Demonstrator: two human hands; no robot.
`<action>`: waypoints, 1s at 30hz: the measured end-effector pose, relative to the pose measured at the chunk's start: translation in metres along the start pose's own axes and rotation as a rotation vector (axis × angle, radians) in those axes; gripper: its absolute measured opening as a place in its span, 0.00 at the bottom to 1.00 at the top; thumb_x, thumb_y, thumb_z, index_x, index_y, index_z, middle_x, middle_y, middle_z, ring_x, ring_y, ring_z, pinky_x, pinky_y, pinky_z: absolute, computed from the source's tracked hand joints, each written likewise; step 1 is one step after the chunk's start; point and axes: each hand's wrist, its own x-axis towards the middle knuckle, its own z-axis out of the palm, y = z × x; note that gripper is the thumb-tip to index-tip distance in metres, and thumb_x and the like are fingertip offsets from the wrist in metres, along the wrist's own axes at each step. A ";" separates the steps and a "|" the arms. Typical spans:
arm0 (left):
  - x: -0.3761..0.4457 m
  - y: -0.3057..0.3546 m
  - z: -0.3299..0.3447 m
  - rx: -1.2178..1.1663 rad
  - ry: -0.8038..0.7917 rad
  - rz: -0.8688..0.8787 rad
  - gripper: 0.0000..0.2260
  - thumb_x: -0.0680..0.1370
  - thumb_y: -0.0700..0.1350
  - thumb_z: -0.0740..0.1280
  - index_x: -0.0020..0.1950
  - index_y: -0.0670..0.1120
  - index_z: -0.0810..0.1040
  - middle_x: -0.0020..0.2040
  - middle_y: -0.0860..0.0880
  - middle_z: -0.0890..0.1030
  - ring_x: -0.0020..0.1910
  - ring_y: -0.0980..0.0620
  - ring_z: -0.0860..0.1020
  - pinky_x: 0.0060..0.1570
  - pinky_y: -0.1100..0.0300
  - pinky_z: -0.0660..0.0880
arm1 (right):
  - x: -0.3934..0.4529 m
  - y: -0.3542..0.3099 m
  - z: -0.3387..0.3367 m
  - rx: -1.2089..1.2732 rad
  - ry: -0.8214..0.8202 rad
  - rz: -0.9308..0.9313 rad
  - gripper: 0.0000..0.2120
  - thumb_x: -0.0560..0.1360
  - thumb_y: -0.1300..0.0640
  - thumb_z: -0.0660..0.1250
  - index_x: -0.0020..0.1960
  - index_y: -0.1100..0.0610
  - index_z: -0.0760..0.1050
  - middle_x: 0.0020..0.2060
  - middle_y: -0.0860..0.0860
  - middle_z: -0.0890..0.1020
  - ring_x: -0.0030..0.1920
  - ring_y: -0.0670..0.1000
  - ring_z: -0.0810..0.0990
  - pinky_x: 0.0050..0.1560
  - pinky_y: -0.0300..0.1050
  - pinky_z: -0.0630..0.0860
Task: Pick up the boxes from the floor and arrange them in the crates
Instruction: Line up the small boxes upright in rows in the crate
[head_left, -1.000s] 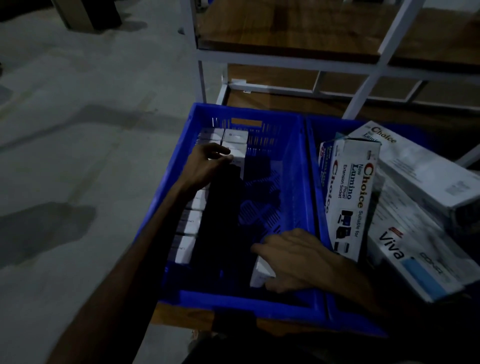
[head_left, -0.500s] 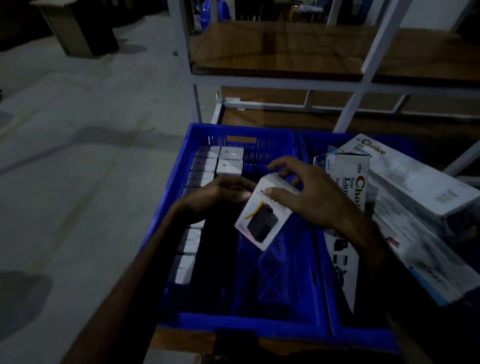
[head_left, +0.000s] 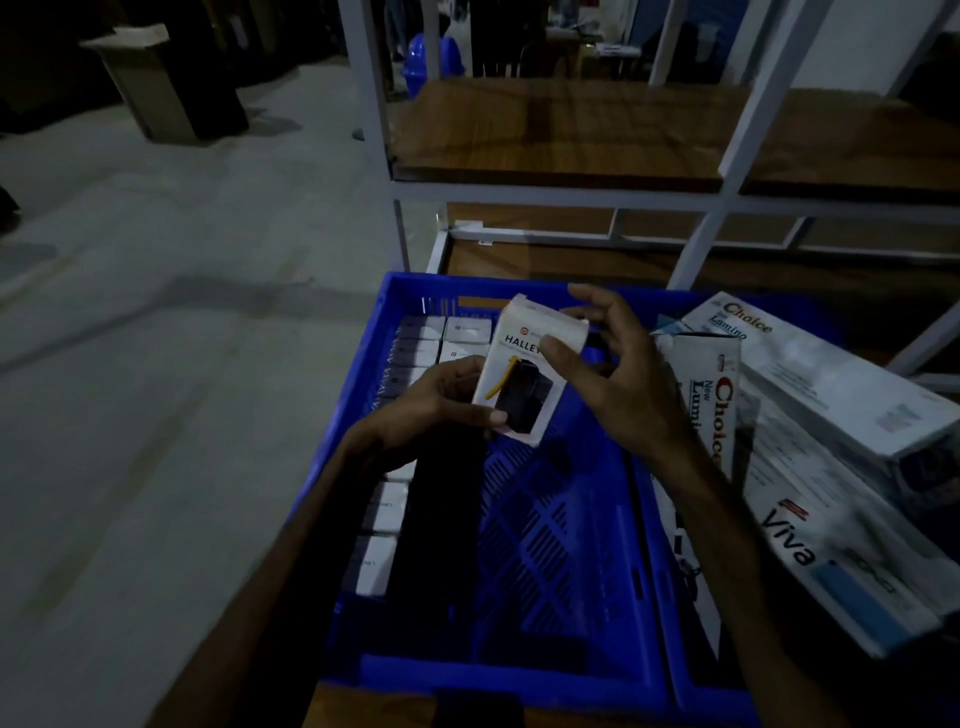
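A small white box (head_left: 524, 364) printed "HALLEY", with a dark product picture, hangs upright over the left blue crate (head_left: 545, 525). My left hand (head_left: 441, 400) grips its lower left side. My right hand (head_left: 608, 364) pinches its top right corner with thumb and fingers. Rows of small white boxes (head_left: 415, 353) line the crate's left wall and far left corner. The right blue crate (head_left: 691, 686) holds long white boxes (head_left: 810, 374) marked "Choice" and "Viva".
Both crates sit on a low wooden platform (head_left: 545, 260). A white metal rack with wooden shelves (head_left: 571, 135) rises just behind them. Bare grey floor (head_left: 156, 364) spreads to the left. A dark cabinet (head_left: 171, 83) stands far back left.
My right hand took a small box from the crate's near right corner and lifted it. My left hand left the stacked boxes and now holds the same box, turned upright.
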 end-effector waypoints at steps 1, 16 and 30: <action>0.000 0.000 -0.002 -0.009 0.019 0.010 0.28 0.76 0.31 0.73 0.76 0.41 0.72 0.70 0.37 0.79 0.68 0.33 0.78 0.70 0.31 0.71 | -0.001 0.003 0.001 0.003 -0.001 -0.003 0.32 0.74 0.40 0.74 0.74 0.47 0.69 0.65 0.46 0.79 0.64 0.41 0.79 0.59 0.41 0.81; -0.004 0.002 -0.018 0.130 0.139 0.022 0.31 0.73 0.30 0.75 0.74 0.45 0.74 0.66 0.43 0.83 0.66 0.42 0.81 0.64 0.39 0.79 | 0.006 0.021 0.012 -0.124 -0.133 0.040 0.32 0.70 0.40 0.78 0.71 0.42 0.73 0.65 0.40 0.78 0.56 0.48 0.83 0.52 0.50 0.84; -0.002 0.003 -0.048 -0.156 0.760 0.138 0.12 0.78 0.41 0.69 0.61 0.43 0.84 0.51 0.44 0.87 0.50 0.44 0.83 0.49 0.52 0.77 | 0.049 0.107 0.097 -0.341 -0.289 0.228 0.30 0.64 0.48 0.83 0.62 0.50 0.74 0.62 0.52 0.78 0.61 0.53 0.78 0.59 0.58 0.80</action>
